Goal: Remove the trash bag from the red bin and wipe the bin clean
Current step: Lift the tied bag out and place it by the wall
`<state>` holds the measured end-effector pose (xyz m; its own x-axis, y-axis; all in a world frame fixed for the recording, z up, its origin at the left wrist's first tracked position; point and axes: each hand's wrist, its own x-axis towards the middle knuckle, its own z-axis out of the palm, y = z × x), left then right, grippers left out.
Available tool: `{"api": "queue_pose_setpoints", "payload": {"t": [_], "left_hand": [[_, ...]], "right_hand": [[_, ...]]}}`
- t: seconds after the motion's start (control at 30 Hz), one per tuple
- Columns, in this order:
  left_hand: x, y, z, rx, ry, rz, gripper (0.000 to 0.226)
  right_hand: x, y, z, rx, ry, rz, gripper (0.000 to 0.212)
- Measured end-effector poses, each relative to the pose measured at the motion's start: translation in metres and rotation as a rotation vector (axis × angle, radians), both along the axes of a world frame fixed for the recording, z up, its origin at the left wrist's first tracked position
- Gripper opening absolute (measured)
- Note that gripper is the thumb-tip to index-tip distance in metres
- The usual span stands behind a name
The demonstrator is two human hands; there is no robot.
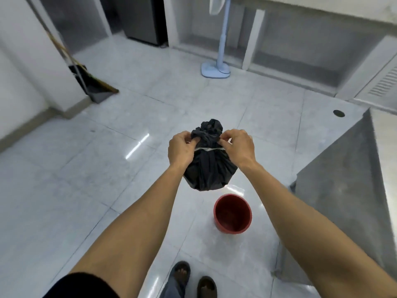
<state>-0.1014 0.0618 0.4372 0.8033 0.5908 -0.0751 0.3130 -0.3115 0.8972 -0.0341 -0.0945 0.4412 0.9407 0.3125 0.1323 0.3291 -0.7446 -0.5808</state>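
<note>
A black trash bag (209,171) hangs in the air in front of me, bunched at its top with a pale drawstring stretched across the neck. My left hand (181,149) pinches the bag's neck on the left side and my right hand (238,146) pinches it on the right, each holding an end of the string. The red bin (232,214) stands upright on the floor below and slightly right of the bag. Its inside looks bare and dark red.
A grey concrete counter (335,201) rises close on the right of the bin. A blue pedestal fan (216,69) stands at the back. A broom and dustpan (94,84) lean against the left wall. My sandalled feet (193,280) are on the glossy tile floor.
</note>
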Motion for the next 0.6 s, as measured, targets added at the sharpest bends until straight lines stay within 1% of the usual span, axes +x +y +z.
{"api": "queue_pose_setpoints", "payload": {"t": [0.13,0.27,0.37,0.5,0.6], "left_hand": [[-0.028,0.049,0.03,0.013,-0.048,0.102,0.005],[-0.055,0.107,0.048,0.042,-0.072,0.209,0.004],[-0.078,0.159,0.052,0.04,-0.052,0.275,0.008],[-0.109,0.248,0.053,0.044,-0.033,0.357,0.012],[-0.127,0.311,0.053,0.049,-0.021,0.381,0.014]], "right_hand": [[-0.011,0.057,0.031,-0.023,-0.017,0.121,0.009],[-0.022,0.125,0.05,-0.009,-0.048,0.243,0.009],[-0.035,0.182,0.059,-0.019,-0.036,0.337,0.009],[-0.054,0.279,0.066,-0.062,0.001,0.445,0.007],[-0.066,0.344,0.066,-0.064,-0.025,0.519,0.006]]}}
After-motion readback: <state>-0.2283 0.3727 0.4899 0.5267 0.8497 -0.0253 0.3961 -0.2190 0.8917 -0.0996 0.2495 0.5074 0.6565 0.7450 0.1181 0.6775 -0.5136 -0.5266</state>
